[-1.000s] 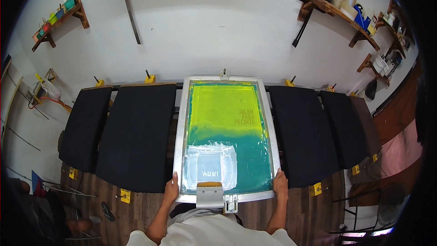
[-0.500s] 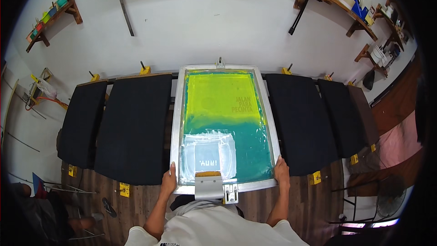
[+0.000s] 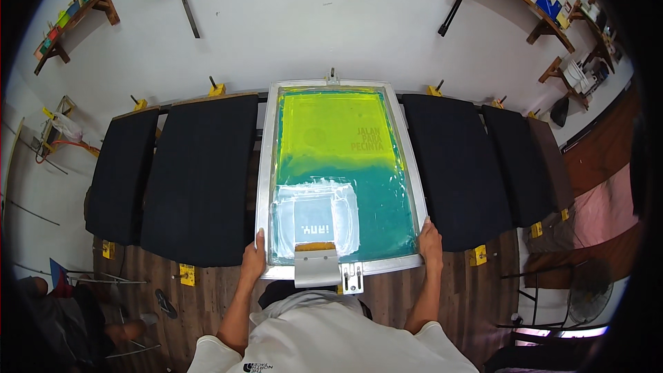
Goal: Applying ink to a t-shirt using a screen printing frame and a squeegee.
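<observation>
Current step, judged: 2-handed positioning of 1 screen frame [image 3: 408, 166], centred between 4 black boards [image 3: 452, 173]. Left hand [image 3: 253, 258] and right hand [image 3: 431, 246] each pinch 1 side of it; the grip underneath, hidden, is probably curled. Next move calls for level, equal support. 1 grey plate [image 3: 316, 269] sits at the near end.

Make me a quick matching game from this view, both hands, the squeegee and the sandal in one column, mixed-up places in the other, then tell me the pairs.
Column one
1. Left hand
2. Squeegee
3. Right hand
4. Sandal

Column two
A. On the wood-look floor
B. At the near right corner of the screen-printing frame
C. Across the frame's near rail
D. At the frame's near left corner

Pairs: 1-D, 2-C, 3-B, 4-A
</observation>
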Available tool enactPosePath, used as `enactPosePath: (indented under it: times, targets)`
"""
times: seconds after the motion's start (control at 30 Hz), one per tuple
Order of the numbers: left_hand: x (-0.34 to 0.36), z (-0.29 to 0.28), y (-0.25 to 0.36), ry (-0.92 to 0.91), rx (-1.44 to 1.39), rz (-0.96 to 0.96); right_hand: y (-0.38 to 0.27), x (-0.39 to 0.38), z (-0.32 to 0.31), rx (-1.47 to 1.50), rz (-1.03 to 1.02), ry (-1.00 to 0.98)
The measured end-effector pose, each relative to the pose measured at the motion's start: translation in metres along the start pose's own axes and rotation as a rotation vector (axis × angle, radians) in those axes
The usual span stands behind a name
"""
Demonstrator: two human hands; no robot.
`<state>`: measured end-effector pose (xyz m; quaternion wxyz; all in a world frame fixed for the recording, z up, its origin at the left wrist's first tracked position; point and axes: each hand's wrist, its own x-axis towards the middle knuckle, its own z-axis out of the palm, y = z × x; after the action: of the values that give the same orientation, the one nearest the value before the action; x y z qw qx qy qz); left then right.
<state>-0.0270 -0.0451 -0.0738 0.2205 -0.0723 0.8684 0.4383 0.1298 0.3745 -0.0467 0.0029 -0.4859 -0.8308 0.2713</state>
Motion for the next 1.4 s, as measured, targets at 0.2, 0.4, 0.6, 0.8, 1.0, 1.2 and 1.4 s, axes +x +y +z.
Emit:
enactPosePath:
  times: [0.2,0.4,0.6,0.8,1.0,1.2,1.4]
  targets:
    - [0.0,0.0,-0.002,-0.014,-0.012,-0.01,0.003,0.001,0.001,0.005,-0.03,0.013]
    - [0.0,0.0,0.0,-0.001,-0.008,-0.019,-0.001,-0.002,0.0,0.009,-0.022,0.016]
    - [0.004,0.0,-0.007,-0.016,-0.018,-0.024,0.001,-0.001,0.0,0.001,-0.019,0.019]
    - [0.007,0.0,-0.009,-0.03,-0.032,-0.045,-0.003,-0.004,-0.002,-0.003,-0.009,0.014]
    - [0.004,-0.003,-0.005,-0.026,-0.036,-0.033,-0.005,-0.006,-0.003,0.003,-0.009,0.023]
    - [-0.003,-0.007,0.004,-0.001,-0.026,-0.015,0.001,-0.002,-0.003,0.003,-0.05,0.037]
    - [-0.01,-0.011,0.011,0.044,0.063,0.054,0.003,-0.005,-0.008,0.06,-0.048,0.064]
